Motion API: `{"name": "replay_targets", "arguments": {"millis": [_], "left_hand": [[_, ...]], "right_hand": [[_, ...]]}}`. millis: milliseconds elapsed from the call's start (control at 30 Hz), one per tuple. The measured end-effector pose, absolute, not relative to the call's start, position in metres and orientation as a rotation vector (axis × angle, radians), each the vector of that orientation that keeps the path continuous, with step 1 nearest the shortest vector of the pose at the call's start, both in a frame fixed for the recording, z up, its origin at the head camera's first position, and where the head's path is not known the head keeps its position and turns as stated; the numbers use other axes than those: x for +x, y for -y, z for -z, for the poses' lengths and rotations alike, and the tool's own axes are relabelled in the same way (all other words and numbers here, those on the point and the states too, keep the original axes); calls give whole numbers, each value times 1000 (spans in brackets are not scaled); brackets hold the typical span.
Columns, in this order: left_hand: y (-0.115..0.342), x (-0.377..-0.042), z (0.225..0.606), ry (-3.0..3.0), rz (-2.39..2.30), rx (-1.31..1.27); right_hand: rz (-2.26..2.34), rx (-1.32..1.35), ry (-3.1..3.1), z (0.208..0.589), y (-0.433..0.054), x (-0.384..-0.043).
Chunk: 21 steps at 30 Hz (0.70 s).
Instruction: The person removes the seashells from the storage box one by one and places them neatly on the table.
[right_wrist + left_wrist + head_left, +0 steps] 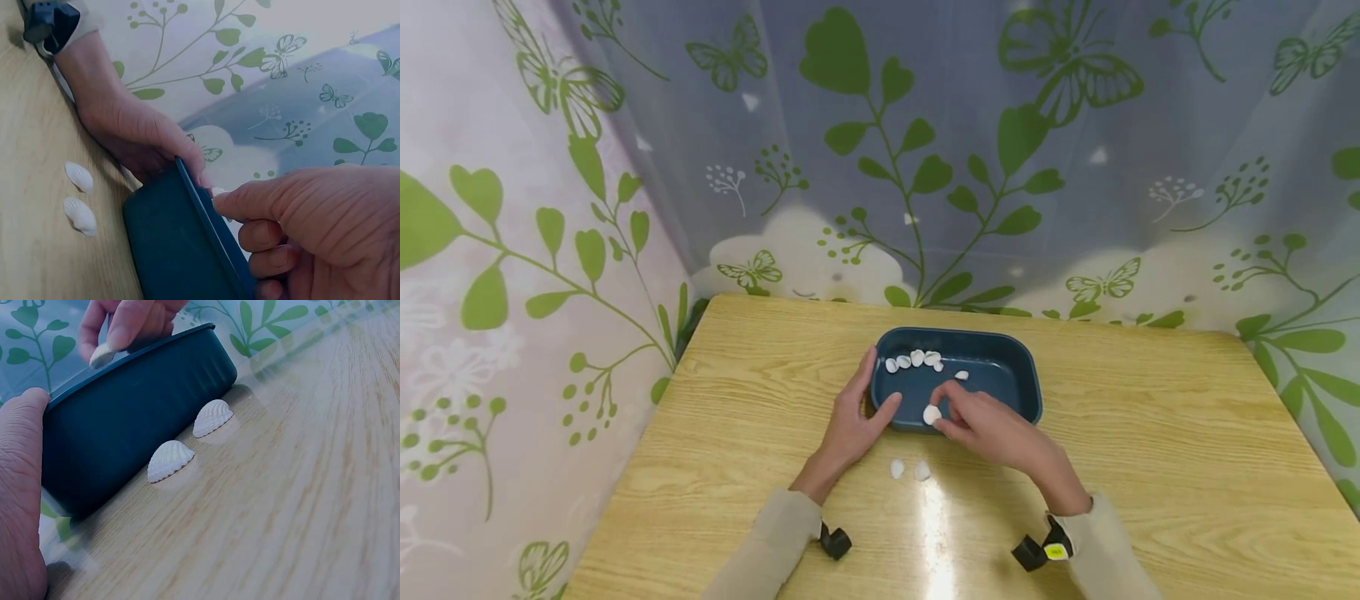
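My right hand [992, 427] pinches a white seashell [932, 414] between thumb and index finger, over the near side of a dark blue rectangular dish [996, 379]. At the dish's left end, my left hand [848, 425] holds the corner, its fingers along the outside and the thumb at the near rim. Inside, several white shells [917, 358] form a row by the far left wall, and a single shell [962, 376] sits to their right. Two ribbed shells, one [171, 461] beside the other [213, 418], lie on the table in front of the dish.
The light wooden table [1150, 450] bears the dish near its back edge. Behind and to the left hangs a curtain [955, 167] printed with leaves and butterflies. Each wrist carries a small black camera, the left one [836, 542] and the right one [1030, 552].
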<state>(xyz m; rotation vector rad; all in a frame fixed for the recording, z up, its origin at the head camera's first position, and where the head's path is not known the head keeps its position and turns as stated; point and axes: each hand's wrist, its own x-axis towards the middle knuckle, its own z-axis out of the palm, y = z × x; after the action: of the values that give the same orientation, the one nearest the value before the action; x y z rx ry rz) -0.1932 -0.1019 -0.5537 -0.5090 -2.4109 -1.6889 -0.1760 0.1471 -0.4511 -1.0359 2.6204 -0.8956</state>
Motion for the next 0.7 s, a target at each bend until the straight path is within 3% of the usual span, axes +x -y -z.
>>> {"name": "replay_targets", "arguments": {"millis": [700], "left_hand": [[102,-192,553,2407,1702,-509]], "right_hand": [[946,-1049,-2580,455,-157,-127]]}}
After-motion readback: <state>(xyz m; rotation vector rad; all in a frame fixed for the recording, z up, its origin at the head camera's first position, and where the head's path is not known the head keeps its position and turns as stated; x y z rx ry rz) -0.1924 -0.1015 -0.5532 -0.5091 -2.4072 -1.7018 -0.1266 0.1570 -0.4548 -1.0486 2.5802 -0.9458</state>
